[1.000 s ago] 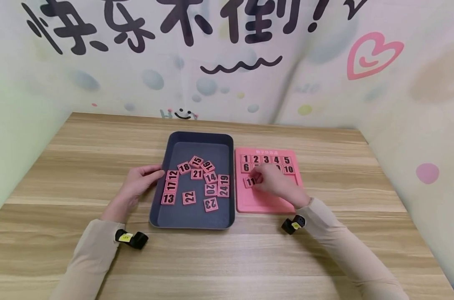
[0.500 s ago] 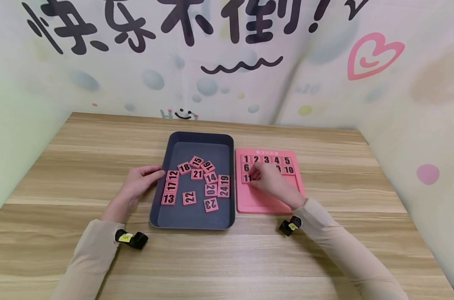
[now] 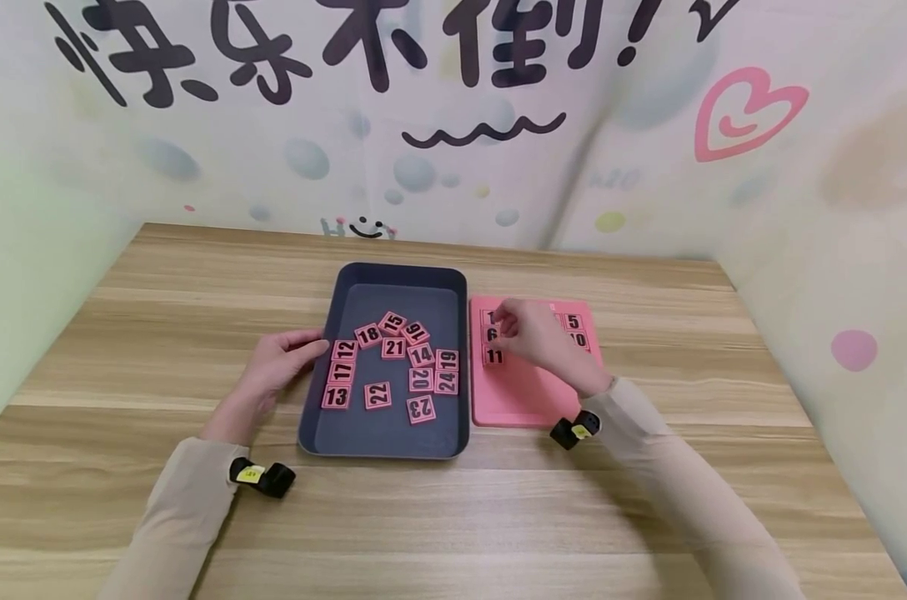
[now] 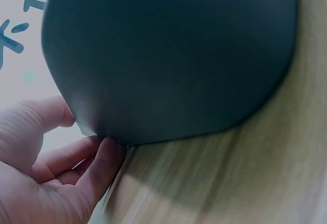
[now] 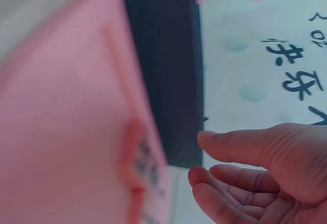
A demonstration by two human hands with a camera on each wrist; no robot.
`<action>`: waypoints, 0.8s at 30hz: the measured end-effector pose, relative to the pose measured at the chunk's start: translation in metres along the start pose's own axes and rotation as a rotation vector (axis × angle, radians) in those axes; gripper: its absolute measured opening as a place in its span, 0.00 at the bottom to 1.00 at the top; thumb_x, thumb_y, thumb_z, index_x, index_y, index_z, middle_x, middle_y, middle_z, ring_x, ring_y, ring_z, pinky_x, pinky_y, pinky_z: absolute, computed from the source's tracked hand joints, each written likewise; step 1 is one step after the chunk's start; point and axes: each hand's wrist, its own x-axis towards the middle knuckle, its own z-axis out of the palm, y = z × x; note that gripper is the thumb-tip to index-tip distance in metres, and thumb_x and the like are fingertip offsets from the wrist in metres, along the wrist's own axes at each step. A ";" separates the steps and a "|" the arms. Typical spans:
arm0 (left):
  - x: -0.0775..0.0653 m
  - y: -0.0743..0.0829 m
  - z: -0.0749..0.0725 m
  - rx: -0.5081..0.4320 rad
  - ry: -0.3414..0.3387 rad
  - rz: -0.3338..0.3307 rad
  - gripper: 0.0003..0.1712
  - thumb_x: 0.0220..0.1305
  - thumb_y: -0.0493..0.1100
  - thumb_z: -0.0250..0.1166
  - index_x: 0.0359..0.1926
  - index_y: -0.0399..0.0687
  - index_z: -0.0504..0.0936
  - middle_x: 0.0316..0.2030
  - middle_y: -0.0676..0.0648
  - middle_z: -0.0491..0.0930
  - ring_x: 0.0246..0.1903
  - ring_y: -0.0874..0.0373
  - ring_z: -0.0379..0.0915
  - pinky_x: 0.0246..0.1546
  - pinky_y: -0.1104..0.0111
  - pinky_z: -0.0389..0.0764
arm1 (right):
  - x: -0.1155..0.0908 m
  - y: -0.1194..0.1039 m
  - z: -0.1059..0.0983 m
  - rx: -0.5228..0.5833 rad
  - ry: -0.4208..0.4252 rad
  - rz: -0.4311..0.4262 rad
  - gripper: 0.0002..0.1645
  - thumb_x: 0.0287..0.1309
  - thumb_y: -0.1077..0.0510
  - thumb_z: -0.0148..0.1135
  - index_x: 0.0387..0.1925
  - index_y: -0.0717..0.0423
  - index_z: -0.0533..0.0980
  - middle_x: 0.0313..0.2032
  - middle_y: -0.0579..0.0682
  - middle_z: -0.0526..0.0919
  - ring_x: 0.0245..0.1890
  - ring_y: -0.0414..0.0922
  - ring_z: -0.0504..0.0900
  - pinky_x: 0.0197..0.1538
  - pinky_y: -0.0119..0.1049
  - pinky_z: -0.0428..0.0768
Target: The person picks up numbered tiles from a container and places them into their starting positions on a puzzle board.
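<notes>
At the left side of the dark grey tray (image 3: 382, 437), my left hand (image 3: 277, 367) grips the wall, thumb at the rim (image 4: 76, 124) and fingertips low on the outside. Loose pink number tiles lie in the tray, among them 12 (image 3: 344, 350), 22 (image 3: 378, 395) and 23 (image 3: 421, 408). My right hand (image 3: 539, 337) is over the pink puzzle board (image 3: 521, 404), hiding several tiles. A gap shows between its thumb and fingers (image 5: 207, 196), with nothing held. Tile 11 (image 3: 494, 357) sits in the board's left column, below tile 6 (image 3: 491, 335).
Tray and board stand side by side on a wood-grain table (image 3: 453, 533). A printed cloth wall (image 3: 296, 158) rises behind the table. Each wrist carries a black camera, such as the left one (image 3: 273, 481).
Tile 11, tilted in my right hand at first, now lies flat in the third row's left spot. My right hand has let go and moved up the board. The left hand has not moved.
</notes>
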 end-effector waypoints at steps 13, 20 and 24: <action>-0.001 -0.002 0.000 0.019 0.003 0.014 0.28 0.66 0.46 0.58 0.62 0.35 0.69 0.60 0.36 0.69 0.60 0.49 0.63 0.51 0.73 0.72 | 0.042 -0.050 0.011 0.078 -0.098 -0.019 0.19 0.52 0.60 0.69 0.45 0.65 0.77 0.37 0.55 0.81 0.38 0.46 0.79 0.42 0.34 0.79; -0.001 -0.001 0.000 0.014 0.005 0.008 0.28 0.66 0.46 0.58 0.62 0.35 0.69 0.60 0.36 0.69 0.59 0.49 0.64 0.48 0.74 0.73 | 0.057 -0.068 0.024 0.116 -0.134 -0.062 0.18 0.52 0.60 0.69 0.44 0.65 0.78 0.37 0.54 0.80 0.37 0.44 0.79 0.41 0.31 0.78; 0.000 0.000 0.000 0.006 0.007 0.009 0.28 0.66 0.45 0.58 0.62 0.35 0.69 0.60 0.36 0.69 0.59 0.49 0.64 0.46 0.77 0.73 | 0.061 -0.076 0.030 0.143 -0.142 -0.083 0.17 0.51 0.61 0.69 0.43 0.65 0.78 0.37 0.56 0.81 0.36 0.44 0.79 0.40 0.30 0.78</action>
